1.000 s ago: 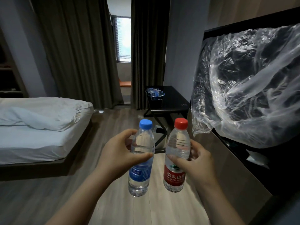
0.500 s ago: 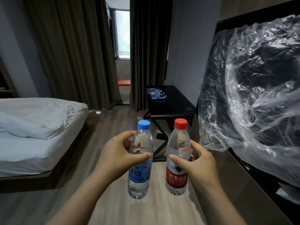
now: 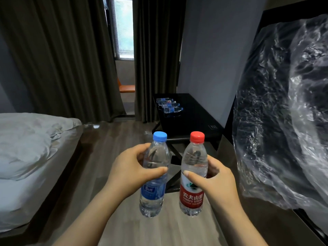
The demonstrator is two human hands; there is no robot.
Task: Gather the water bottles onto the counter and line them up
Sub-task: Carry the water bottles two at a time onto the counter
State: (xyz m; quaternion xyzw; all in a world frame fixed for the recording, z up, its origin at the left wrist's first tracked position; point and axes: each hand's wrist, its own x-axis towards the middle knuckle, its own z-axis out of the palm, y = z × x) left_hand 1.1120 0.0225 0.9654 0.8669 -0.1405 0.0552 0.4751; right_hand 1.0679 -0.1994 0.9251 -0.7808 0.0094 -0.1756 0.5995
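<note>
Holding a blue-capped bottle (image 3: 152, 196) upright in the left hand (image 3: 131, 172) and a red-capped bottle (image 3: 192, 196) upright in the right hand (image 3: 215, 183), fingers (image 3: 156, 170) clamped round the middle of each. Held side by side, just apart, in the air well short of the desk (image 3: 191, 119). Lying in a row on the desk's far end, several more bottles (image 3: 169, 104).

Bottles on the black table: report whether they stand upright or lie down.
Lying down. The bottles lie on their sides in a row on the table, caps toward the right.
</note>
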